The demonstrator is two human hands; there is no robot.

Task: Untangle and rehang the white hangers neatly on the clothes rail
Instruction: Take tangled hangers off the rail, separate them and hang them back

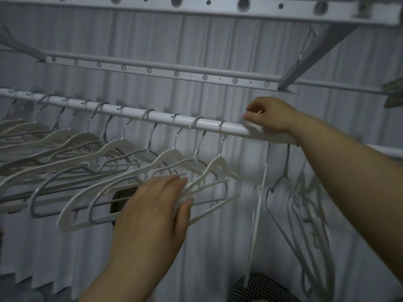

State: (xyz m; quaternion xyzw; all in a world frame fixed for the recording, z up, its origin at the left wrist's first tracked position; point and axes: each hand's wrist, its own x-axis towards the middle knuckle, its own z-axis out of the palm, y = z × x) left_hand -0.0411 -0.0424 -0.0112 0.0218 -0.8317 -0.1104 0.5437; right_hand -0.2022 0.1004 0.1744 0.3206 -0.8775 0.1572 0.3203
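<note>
A white pleated fabric curtain (218,44) fills the background behind the long white round metal clothes rail (135,112), which slopes gently down toward its right end. Below the rail's left and middle stretch hangs a row of white plastic hangers with grey metal hooks (91,149). The hooks are spaced along the rail, and the bodies overlap, swung sideways with their long axes roughly along it.

The left hand (152,203) reaches up from below the rail's middle, back toward the camera. Its thumb and extended fingers pinch the lower shoulder of the rightmost hanger in the row (220,168).

The right hand (270,116) sits on the rail's right part, wrist bent, fingers curled down against it over a blurred white piece. I cannot tell whether it grasps anything.

Directly beneath that hand a thin white hanger (259,199) hangs edge-on, long axis vertical. Its lower tip is near a black-and-white checked fabric (257,286), far below the rail.
</note>
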